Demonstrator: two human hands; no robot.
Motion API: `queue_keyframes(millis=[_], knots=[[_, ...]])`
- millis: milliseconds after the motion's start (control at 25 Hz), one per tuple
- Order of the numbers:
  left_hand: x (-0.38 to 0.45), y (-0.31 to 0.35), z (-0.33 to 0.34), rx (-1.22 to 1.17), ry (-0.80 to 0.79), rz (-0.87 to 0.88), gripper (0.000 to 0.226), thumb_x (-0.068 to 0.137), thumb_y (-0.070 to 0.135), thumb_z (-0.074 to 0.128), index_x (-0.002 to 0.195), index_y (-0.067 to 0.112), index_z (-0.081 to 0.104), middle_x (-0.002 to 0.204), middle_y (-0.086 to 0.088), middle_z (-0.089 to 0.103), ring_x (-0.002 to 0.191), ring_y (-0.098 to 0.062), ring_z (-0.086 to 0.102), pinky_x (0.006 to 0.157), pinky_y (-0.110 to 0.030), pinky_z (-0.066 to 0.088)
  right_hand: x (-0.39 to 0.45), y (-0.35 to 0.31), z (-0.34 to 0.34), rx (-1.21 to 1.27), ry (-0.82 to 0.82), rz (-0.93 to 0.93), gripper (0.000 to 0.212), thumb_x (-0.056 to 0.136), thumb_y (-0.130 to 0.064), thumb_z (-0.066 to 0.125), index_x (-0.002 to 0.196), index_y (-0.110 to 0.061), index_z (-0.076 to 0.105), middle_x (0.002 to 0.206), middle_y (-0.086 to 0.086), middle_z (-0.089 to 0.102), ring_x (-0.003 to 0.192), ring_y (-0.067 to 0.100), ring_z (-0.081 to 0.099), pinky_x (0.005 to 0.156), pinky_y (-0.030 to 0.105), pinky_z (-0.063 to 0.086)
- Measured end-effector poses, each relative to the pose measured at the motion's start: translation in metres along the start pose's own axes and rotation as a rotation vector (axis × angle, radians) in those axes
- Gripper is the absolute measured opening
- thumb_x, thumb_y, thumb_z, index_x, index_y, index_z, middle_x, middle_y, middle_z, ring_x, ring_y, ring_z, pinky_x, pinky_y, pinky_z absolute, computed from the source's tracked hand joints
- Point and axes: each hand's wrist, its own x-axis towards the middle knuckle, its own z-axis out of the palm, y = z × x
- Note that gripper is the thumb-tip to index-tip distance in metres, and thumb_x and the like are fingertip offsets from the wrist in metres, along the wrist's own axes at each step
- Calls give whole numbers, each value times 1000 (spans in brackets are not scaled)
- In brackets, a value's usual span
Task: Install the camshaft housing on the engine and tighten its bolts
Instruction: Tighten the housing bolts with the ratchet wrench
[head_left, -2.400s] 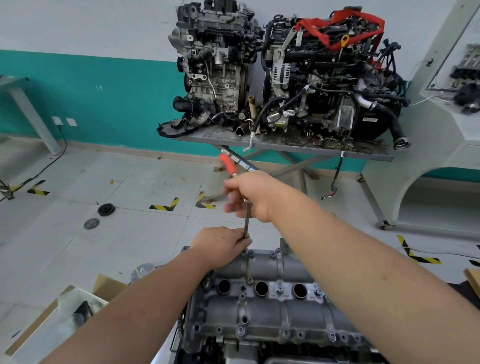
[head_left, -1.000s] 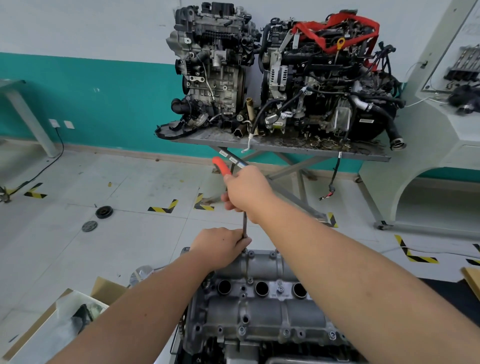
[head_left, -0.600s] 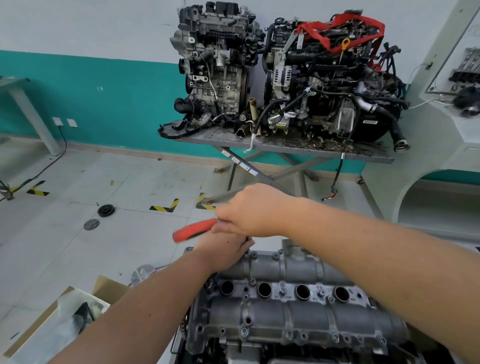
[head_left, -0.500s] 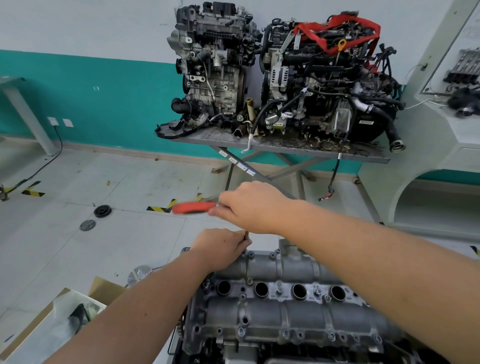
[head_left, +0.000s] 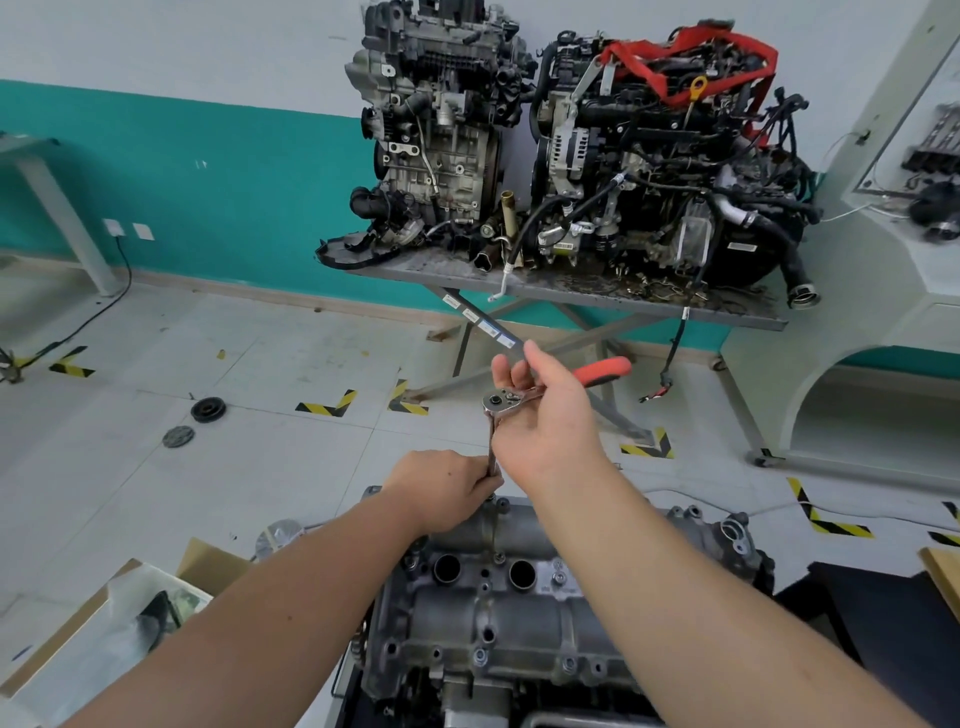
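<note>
The grey cast camshaft housing (head_left: 514, 597) lies on top of the engine at the bottom centre, with bolts along its edges and round plug holes on top. A ratchet wrench (head_left: 511, 399) with a red handle (head_left: 602, 370) stands on a long extension bar (head_left: 491, 441) that reaches down to the housing's far edge. My right hand (head_left: 545, 421) holds the ratchet near its head, handle pointing right. My left hand (head_left: 444, 486) grips the bottom of the extension bar at the housing; the bolt under it is hidden.
Two complete engines (head_left: 571, 145) stand on a metal table (head_left: 571, 296) against the teal wall ahead. An opened cardboard box (head_left: 109, 623) with plastic bags sits at the lower left. Round black parts (head_left: 208, 409) lie on the tiled floor. A white display stand (head_left: 883, 322) is at right.
The ratchet handle has swung from pointing left to pointing right, my right hand turning with it. My left hand has stayed on the extension bar.
</note>
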Motion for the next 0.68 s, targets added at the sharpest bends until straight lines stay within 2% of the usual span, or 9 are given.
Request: queue_keyframes(millis=[80,200,240,320,400,440,520,560,680], knots=[[1,0,1,7,-21,0,39,102,55,25,71,32,32,87,-1,68,72,-24,54,64,-34,39,-5,3,-14,-49,-176,-49,19,80,-11,72,74,-17,55,73,1,67,85,22,69,89,35,50],[1,1,0,25,-65,-6,41,102,56,23,78,30,45,87,0,67,84,-25,63,70,-36,44,-12,3,-39,-319,-365,-162,15,80,-16,68,68,-24,64,100,2,73,108,27,61,102,41,43],[2,1,-1,32,-74,-3,42,102,55,23,84,29,50,83,2,64,85,-25,63,71,-36,45,-15,3,-50,-473,-405,-248,12,83,-20,68,75,-28,70,107,-1,73,110,25,62,105,41,46],[1,3,-5,52,-102,2,45,100,51,16,89,27,52,77,5,56,83,-26,62,71,-37,45,-16,1,-69,-938,-502,-573,14,93,-25,66,98,-35,75,124,-9,68,118,19,61,104,32,49],[0,4,-6,93,-119,41,49,93,46,7,89,22,50,87,0,61,87,-28,63,70,-37,45,-11,-4,-72,-1271,-685,-832,21,95,-19,65,113,-26,72,138,-5,59,130,16,53,109,36,44],[1,4,-6,122,-128,45,49,94,43,9,92,20,52,95,-3,64,90,-29,63,69,-36,42,-8,-9,-67,-1471,-746,-932,22,93,-16,67,114,-22,72,141,-4,57,133,16,51,111,42,41],[-1,5,-8,147,-150,12,35,101,35,21,86,18,48,102,-6,65,86,-28,59,68,-36,40,-3,-21,-53,-1945,-834,-1378,15,89,-14,73,104,-18,73,139,0,60,133,25,52,109,50,41],[-1,5,-10,154,-155,-7,31,103,32,26,80,18,42,102,-5,65,83,-26,56,69,-35,42,-2,-32,-45,-2135,-895,-1526,11,89,-14,72,99,-18,73,135,2,63,130,27,55,108,53,40],[-1,11,-13,178,-167,-65,22,98,21,38,76,19,35,98,-5,64,77,-22,50,69,-35,43,-12,-44,-14,-2524,-1036,-1544,16,91,-10,54,95,-19,67,112,4,63,115,30,57,114,59,29]])
